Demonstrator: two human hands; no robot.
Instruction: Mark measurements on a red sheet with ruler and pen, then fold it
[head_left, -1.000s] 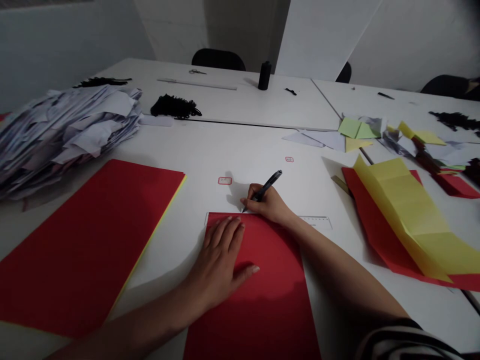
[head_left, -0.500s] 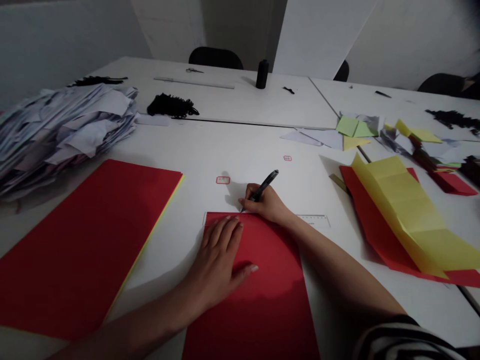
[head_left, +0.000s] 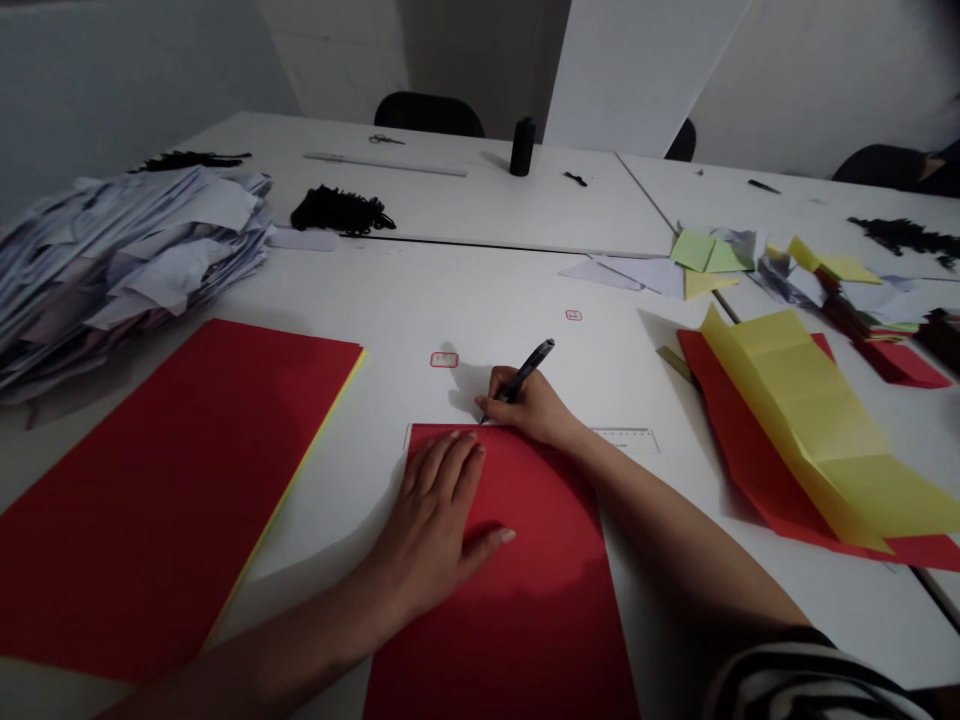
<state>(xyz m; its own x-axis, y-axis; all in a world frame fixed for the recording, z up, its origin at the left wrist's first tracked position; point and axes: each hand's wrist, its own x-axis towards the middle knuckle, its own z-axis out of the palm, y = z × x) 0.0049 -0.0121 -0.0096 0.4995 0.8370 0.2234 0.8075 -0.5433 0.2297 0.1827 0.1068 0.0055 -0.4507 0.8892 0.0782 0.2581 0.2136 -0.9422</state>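
Observation:
A red sheet (head_left: 525, 600) lies in front of me, its far edge over a clear ruler (head_left: 626, 438) whose ends show on both sides. My left hand (head_left: 435, 520) rests flat on the sheet's upper left, fingers spread, with nothing gripped. My right hand (head_left: 529, 405) is closed on a black pen (head_left: 529, 368), whose tip touches down at the far edge of the red sheet. My right forearm crosses over the sheet's right side.
Red sheets with a yellow edge (head_left: 187, 480) lie left, below piled white papers (head_left: 150, 250). Folded yellow paper (head_left: 817, 400) lies on red paper at right. Farther back are black cord (head_left: 341, 210), a black spool (head_left: 523, 147) and scissors (head_left: 386, 139).
The whole view has shifted very slightly. Both hands, the pen and the sheet stay in nearly the same places.

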